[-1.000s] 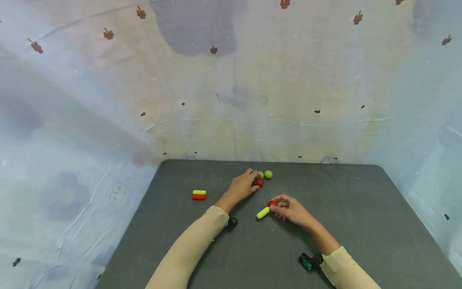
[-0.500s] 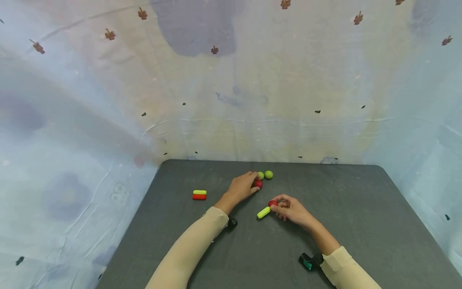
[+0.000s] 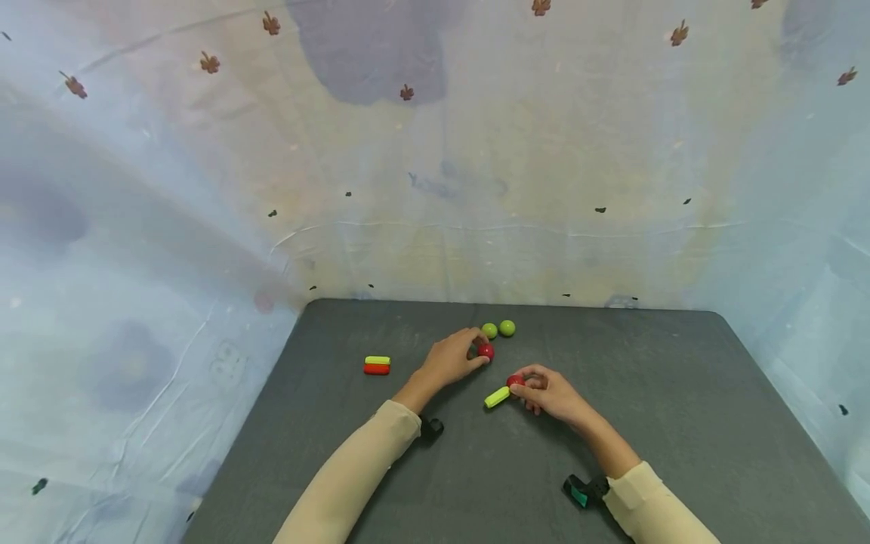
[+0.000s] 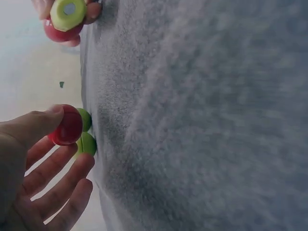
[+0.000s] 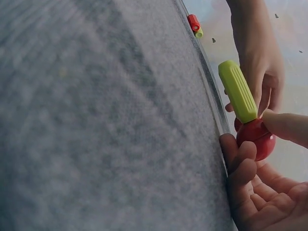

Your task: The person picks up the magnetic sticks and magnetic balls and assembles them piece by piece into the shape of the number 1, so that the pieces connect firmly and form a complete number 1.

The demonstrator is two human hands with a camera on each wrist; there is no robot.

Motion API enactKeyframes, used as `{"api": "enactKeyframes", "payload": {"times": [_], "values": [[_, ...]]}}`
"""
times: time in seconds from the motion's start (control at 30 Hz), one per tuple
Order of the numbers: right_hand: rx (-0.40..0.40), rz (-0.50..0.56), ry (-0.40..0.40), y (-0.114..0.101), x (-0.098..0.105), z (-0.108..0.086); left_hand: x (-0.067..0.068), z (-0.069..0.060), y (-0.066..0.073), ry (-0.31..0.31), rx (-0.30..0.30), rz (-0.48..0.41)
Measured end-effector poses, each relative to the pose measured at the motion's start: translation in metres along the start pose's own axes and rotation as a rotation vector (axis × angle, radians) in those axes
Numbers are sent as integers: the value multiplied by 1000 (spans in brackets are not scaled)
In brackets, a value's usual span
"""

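Note:
My left hand [image 3: 454,358] pinches a glossy red ball [image 4: 69,126] between thumb and index finger, with the other fingers loosely spread. My right hand [image 3: 553,396] holds a second red ball [image 5: 260,139] in its thumb and fingers. A ribbed yellow-green handle [image 5: 237,91] joins this second ball and points toward the left in the head view. Just beyond my left hand, two green balls [image 3: 507,328] lie side by side near the far table edge. Part of each red ball is hidden by fingers.
A yellow-green handle [image 3: 377,360] and a red handle [image 3: 377,369] lie against each other on the left of the dark grey table [image 3: 646,393]. Patterned sheeting [image 3: 476,151] rises behind the far edge and along both sides.
My left hand has drawn its red ball slightly toward me, away from the green balls, so both green ones show more fully. My right hand stays almost still with its ball and handle.

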State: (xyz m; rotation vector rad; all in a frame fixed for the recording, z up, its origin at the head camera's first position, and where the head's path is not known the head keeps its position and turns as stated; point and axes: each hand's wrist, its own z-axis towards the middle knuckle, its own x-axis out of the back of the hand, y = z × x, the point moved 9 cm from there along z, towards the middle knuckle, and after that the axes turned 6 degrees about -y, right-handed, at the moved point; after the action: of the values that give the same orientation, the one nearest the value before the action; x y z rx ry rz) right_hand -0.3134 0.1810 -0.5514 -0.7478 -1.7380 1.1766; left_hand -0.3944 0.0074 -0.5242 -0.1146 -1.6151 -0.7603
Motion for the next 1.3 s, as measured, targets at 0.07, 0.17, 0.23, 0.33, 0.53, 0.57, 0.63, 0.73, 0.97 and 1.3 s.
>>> {"api": "enactKeyframes", "payload": {"times": [0.07,0.17,0.23,0.33,0.53,0.57,0.63,0.73,0.97,1.3], "values": [[-11,7,1,2,1,1,1,-4,-1,-2,-3,-26],[-23,20,8,5,2,1,1,-11,-2,-14,-4,-34],[-19,24,9,5,3,2,2,-15,-2,-18,-4,-32],[-22,33,16,5,4,2,3,-21,-2,-20,-7,-38],[-47,81,36,9,6,3,4,-33,-5,-30,-2,-70],[-50,90,37,9,6,4,4,-35,-5,-33,-1,-77],[-51,103,38,11,6,4,4,-38,-7,-38,0,-83],[-49,111,35,11,6,4,4,-43,-9,-44,-5,-91],[-48,123,42,9,7,4,4,-54,-9,-51,-15,-84],[-67,131,72,10,7,5,3,-67,-6,-79,-14,-103]]}}
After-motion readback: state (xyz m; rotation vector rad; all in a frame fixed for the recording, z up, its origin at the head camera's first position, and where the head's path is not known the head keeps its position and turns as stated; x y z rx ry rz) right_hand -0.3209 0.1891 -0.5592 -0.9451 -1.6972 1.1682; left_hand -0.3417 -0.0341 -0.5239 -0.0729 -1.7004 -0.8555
